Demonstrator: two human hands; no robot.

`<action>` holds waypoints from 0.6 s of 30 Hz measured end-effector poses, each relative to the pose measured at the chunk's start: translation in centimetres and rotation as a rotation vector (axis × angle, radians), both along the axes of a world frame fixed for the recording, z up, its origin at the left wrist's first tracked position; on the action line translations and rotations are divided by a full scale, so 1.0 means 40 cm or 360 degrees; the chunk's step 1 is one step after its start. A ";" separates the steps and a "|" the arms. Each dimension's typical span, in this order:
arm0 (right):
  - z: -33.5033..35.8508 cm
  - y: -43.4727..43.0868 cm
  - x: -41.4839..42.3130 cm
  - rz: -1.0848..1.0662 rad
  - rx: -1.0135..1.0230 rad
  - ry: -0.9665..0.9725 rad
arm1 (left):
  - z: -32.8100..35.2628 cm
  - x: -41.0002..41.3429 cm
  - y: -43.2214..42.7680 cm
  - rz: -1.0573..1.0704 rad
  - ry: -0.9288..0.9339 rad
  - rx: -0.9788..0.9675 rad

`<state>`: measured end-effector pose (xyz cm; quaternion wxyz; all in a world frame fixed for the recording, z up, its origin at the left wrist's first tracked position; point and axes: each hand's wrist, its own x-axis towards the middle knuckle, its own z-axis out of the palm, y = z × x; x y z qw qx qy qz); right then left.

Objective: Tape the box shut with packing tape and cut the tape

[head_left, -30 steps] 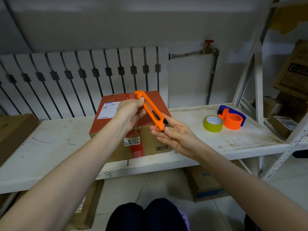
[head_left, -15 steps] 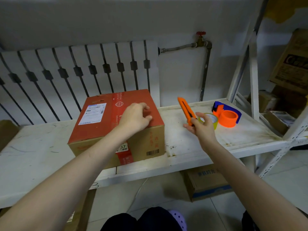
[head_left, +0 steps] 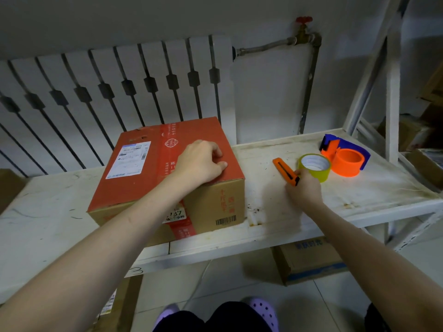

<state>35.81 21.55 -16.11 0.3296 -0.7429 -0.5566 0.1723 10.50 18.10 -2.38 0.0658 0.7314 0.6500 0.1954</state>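
A cardboard box (head_left: 148, 168) with a red top, a white shipping label and a red tape strip down its middle sits on the white shelf (head_left: 275, 212). My left hand (head_left: 201, 161) rests on the box top near its right front corner, fingers curled. My right hand (head_left: 303, 188) grips the near end of an orange utility knife (head_left: 285, 171), which lies low against the shelf right of the box. A yellow tape roll (head_left: 314, 167) stands just beyond that hand. An orange and blue tape dispenser (head_left: 345, 156) sits behind the roll.
A white radiator (head_left: 115, 92) and a pipe with a red valve (head_left: 304, 20) run along the back wall. Shelf uprights (head_left: 393, 92) and stored cartons (head_left: 422, 130) stand at the right. Another carton (head_left: 309, 259) lies on the floor below the shelf.
My left hand let go of the knife and settled on the box top. My right hand carried the knife right and down to the shelf beside the yellow tape roll.
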 end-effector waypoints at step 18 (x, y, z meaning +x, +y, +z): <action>0.210 -0.141 -0.197 0.0567 0.0840 -0.0219 | 0.050 -0.035 -0.072 0.0051 -0.0221 -0.0004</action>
